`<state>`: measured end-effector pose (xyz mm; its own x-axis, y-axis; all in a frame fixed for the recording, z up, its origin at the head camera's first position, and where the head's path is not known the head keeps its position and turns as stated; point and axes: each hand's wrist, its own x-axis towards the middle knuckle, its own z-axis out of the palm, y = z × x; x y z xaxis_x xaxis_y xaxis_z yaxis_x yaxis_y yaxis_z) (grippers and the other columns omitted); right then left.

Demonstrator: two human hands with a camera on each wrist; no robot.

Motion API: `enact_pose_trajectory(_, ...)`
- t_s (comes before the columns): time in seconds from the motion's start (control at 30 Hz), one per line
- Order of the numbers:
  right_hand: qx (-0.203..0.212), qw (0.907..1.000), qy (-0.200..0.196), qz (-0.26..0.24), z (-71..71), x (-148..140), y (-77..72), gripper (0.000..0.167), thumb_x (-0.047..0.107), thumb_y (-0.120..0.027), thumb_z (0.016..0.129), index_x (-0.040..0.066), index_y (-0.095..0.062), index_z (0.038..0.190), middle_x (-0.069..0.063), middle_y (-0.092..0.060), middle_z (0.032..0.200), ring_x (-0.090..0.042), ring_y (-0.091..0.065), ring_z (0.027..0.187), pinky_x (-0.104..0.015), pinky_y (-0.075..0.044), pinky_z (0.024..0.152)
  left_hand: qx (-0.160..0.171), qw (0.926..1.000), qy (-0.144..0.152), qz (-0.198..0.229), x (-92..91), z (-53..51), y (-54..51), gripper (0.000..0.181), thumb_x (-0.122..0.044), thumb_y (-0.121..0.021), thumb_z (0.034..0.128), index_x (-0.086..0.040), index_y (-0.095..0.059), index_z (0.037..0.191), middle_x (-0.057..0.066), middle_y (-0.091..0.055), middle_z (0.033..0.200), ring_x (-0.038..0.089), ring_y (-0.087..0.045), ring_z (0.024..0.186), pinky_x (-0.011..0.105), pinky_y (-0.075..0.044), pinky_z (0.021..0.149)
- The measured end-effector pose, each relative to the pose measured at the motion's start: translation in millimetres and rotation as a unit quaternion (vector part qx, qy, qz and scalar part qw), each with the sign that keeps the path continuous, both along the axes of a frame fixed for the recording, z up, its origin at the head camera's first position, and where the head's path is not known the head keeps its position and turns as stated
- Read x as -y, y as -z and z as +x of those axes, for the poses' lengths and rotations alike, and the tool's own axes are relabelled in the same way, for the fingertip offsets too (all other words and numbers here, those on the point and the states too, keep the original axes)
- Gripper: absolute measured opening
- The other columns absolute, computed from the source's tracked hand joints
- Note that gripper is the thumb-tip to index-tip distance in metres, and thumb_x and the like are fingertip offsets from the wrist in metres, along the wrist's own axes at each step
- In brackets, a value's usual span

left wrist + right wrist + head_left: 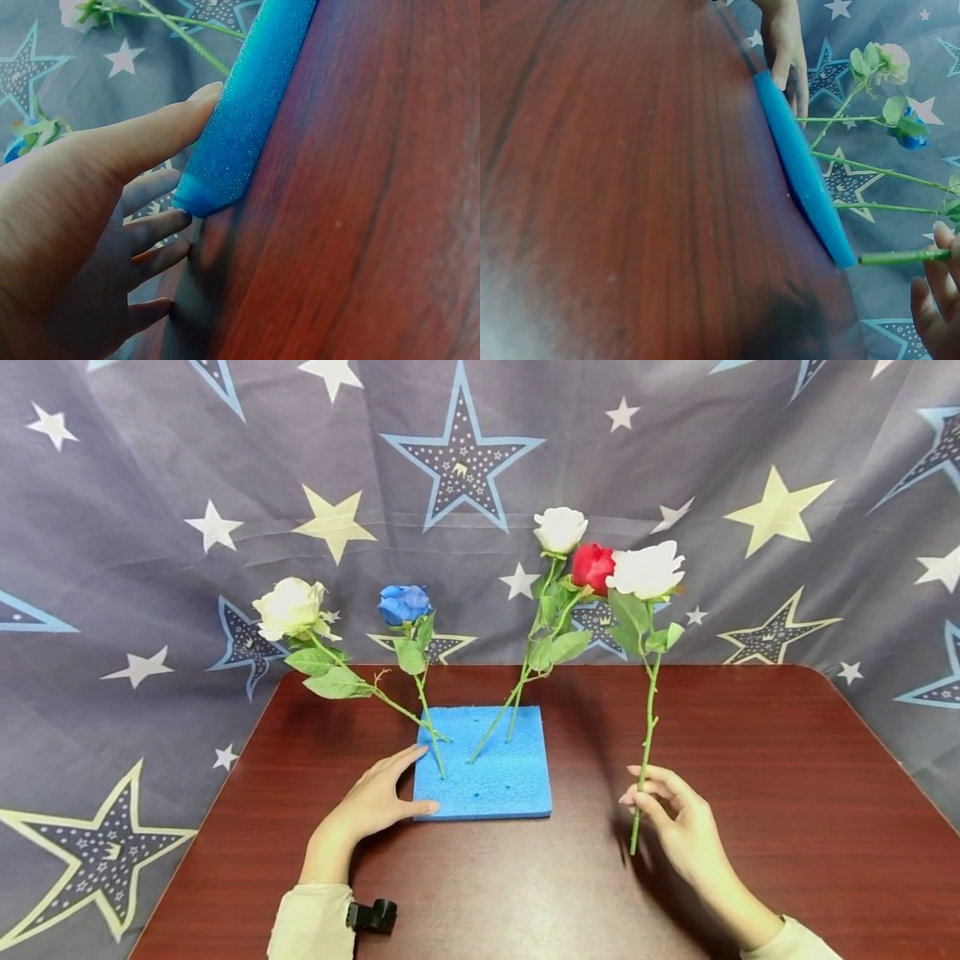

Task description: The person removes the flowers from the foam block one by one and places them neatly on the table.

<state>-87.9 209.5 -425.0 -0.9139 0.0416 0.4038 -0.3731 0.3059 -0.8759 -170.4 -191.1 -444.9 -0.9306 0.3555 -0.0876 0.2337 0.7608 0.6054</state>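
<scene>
A blue foam block (517, 777) lies on the table. My left hand (378, 797) rests against its left side, fingers fairly straight, thumb on the near left corner. Stuck in the block are a cream rose (291, 608), a blue rose (405, 605), a white rose (561, 530) and a red rose (592, 568). Right of the block, my right hand (678, 818) pinches the lower stem of another white rose (647, 570), held nearly upright above the table. Its cut stem end (877, 259) shows below the fingers in the right wrist view.
Small holes (476, 794) dot the near part of the foam. The reddish-brown wooden table (787, 777) extends around it. Behind hangs a grey curtain (525, 410) with star prints. A black strap (372, 916) sits at the left wrist.
</scene>
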Motion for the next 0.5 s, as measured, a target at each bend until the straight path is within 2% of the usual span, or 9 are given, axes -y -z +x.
enact_pose_trajectory(0.33,0.022,0.9994,-0.005,-0.026,3.8,-12,9.6,0.021,-0.016,-0.057,0.092,-0.007,-0.059,0.11,-0.005,-0.071,0.082,-0.01,-0.069,0.074,-0.02,-0.055,0.066,0.01,0.9999,-0.004,0.002,-0.1,0.5,-1.3,0.093,-0.058,-0.076,0.0792,-0.022,-0.036,0.155,0.005,-0.032,0.159,0.038,-0.024,0.145,0.066,-0.025,0.109)
enact_pose_trajectory(0.4,0.033,0.999,-0.006,-0.029,4.7,-15,12.0,0.019,-0.016,-0.057,0.092,-0.01,-0.058,0.11,-0.006,-0.071,0.082,-0.01,-0.069,0.074,-0.021,-0.056,0.066,0.01,0.9999,-0.005,0.002,-0.3,0.4,-0.9,0.093,-0.058,-0.076,0.0792,-0.022,-0.036,0.155,0.005,-0.032,0.159,0.038,-0.024,0.145,0.066,-0.025,0.109)
enact_pose_trajectory(0.5,0.056,0.9984,-0.004,-0.007,6.3,-18,14.3,0.019,-0.014,-0.057,0.093,-0.012,-0.057,0.112,-0.005,-0.071,0.082,-0.009,-0.067,0.073,-0.022,-0.056,0.063,0.01,0.9999,-0.003,0.002,-0.9,0.0,0.0,0.093,-0.059,-0.076,0.0793,-0.023,-0.036,0.156,0.006,-0.032,0.159,0.038,-0.024,0.146,0.066,-0.025,0.109)
